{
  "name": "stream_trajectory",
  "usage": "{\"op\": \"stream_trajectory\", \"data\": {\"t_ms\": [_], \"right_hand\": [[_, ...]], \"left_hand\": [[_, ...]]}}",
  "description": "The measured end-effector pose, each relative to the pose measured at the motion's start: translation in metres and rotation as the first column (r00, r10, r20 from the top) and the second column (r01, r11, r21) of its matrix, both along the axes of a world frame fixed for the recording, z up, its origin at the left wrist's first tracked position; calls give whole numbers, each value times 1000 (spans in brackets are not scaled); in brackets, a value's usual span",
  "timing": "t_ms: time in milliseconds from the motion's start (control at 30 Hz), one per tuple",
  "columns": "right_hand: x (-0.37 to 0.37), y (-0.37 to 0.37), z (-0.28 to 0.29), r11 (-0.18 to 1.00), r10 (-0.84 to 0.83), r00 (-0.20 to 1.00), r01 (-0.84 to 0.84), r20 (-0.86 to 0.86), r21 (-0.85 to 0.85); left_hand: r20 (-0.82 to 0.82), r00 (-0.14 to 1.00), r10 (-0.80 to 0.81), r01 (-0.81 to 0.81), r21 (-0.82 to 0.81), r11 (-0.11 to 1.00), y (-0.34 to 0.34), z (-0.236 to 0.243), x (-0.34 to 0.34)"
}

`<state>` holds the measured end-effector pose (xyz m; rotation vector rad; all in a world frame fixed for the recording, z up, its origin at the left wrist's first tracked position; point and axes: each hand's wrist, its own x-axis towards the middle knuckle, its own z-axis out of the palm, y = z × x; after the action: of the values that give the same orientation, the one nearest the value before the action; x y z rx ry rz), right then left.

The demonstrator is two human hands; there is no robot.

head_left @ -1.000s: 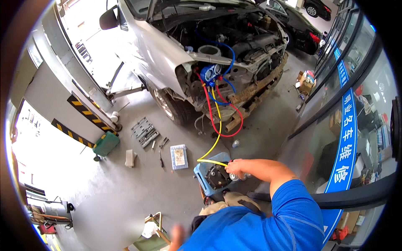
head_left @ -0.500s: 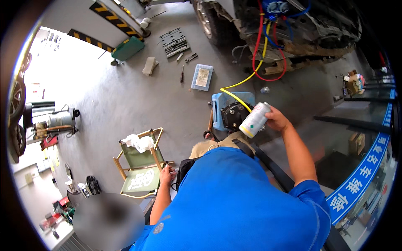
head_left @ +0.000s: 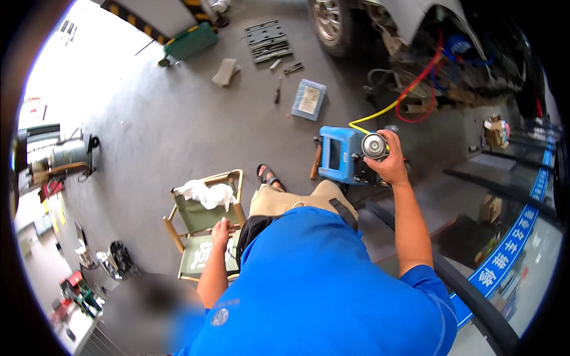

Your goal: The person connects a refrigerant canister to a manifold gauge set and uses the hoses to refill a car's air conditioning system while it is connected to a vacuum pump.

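My right hand (head_left: 390,160) is wrapped round a metal can (head_left: 374,146), whose round silver end faces up toward me. The can is held above a blue machine (head_left: 340,156) with a frame-like handle, hiding part of it. Beside the can, a yellow hose (head_left: 380,114) comes in from the car and passes out of sight behind it. At my left side, my left hand (head_left: 221,235) is closed beside a green folding chair (head_left: 199,218). A small pale spot shows at its fingertips; whether that is a held thing I cannot make out.
A white cloth or bag (head_left: 208,194) lies over the chair. Ahead on the floor are a blue case (head_left: 309,99), a screwdriver (head_left: 278,91) and an open tool case (head_left: 268,41). A partly dismantled car (head_left: 415,35) stands far right, a windscreen (head_left: 475,237) close at right.
My right hand has tipped the can from lying slantwise to end-on toward me. My body has shifted, and a sandalled foot now shows. My left hand stays near the chair.
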<state>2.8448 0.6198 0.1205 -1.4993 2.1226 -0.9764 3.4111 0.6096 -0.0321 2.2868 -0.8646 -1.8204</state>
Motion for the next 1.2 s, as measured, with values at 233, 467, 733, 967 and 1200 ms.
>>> {"op": "stream_trajectory", "data": {"t_ms": [233,467,733,967,1200], "right_hand": [[92,-104,-49,982,-51,991,28,122,189],[113,-226,-125,919,-193,981,175,16,353],[147,-292,-264,636,-430,900,353,-65,686],[141,-291,-241,87,-213,947,262,-239,961],[117,-421,-270,273,1,990,133,-138,953]], "left_hand": [[-95,964,246,-254,-78,964,-83,-15,90],[-60,908,414,-417,-66,906,-113,-29,108],[102,895,435,-441,51,896,-168,16,152],[192,837,512,-516,-34,856,-256,58,167],[38,854,520,-497,-242,834,-364,96,179]]}}
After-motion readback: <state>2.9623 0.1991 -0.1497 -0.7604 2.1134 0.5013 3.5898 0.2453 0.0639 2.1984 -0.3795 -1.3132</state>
